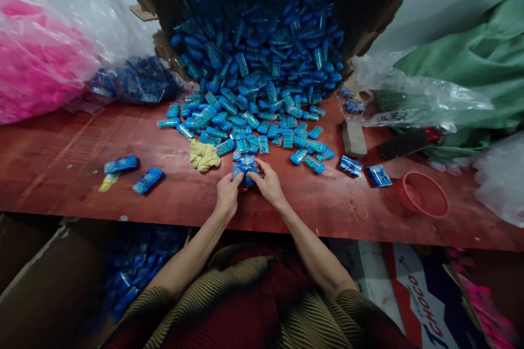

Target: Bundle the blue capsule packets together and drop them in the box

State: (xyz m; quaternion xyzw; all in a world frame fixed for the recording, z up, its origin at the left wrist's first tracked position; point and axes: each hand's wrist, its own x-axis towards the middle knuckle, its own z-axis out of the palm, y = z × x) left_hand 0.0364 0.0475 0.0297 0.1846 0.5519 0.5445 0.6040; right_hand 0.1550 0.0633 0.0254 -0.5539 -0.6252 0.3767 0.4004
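Observation:
At the middle of the red table, both my hands are closed on a small shiny blue packet (pixel 244 168). My left hand (pixel 227 194) grips its left side and my right hand (pixel 269 184) its right side, with both thumbs on top. Just beyond the fingers lie small clear containers with blue ends and rows of turquoise balls (pixel 242 143). They are part of a large heap (pixel 262 82) spilling from a torn cardboard box (pixel 379 16). A crumpled yellow cloth (pixel 203 156) lies left of the packet.
Blue packs (pixel 148 180) lie at the left, flat blue packets (pixel 351 166) at the right. Near them are a grey block (pixel 354 138) and red basket (pixel 421 194). Bagged pink items (pixel 36 60) stand at far left. Below the front edge, a carton (pixel 45 278) adjoins blue packs.

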